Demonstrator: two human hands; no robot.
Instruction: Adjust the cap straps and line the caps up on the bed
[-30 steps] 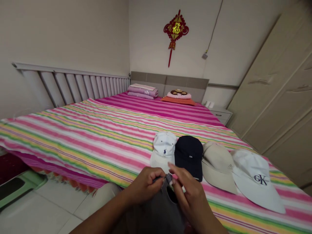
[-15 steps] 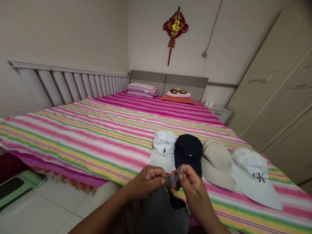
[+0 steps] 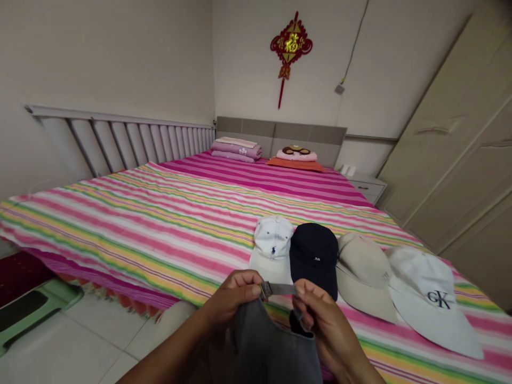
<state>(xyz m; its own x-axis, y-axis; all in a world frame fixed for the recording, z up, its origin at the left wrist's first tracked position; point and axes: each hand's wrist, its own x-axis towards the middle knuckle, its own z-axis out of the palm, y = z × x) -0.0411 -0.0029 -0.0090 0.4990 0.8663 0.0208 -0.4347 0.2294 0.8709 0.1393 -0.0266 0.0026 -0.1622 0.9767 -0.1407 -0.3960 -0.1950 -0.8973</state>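
Observation:
A dark grey cap (image 3: 276,346) hangs below my hands with its back opening towards the bed. My left hand (image 3: 236,296) pinches the buckle end of its adjuster strap (image 3: 282,289). At the strap's other side, my right hand (image 3: 320,314) grips the band between thumb and fingers. The strap is stretched straight between them. Just beyond lie a white cap (image 3: 273,240) with a small dark emblem, a navy cap (image 3: 314,256), a beige cap (image 3: 366,269) and a white cap with CK letters (image 3: 424,282), side by side in a row.
The bed (image 3: 132,213) has a striped cover. Folded purple bedding (image 3: 236,150) and a pink pillow on orange cloth (image 3: 295,160) lie by the headboard (image 3: 256,128). A radiator (image 3: 132,136) runs along the left wall. A green stool (image 3: 44,304) stands lower left, a wardrobe (image 3: 448,160) at right.
My hands have moved apart, and the strap that was bunched and looped between them is now drawn out straight. The view has shifted slightly. The caps on the bed stay in their row.

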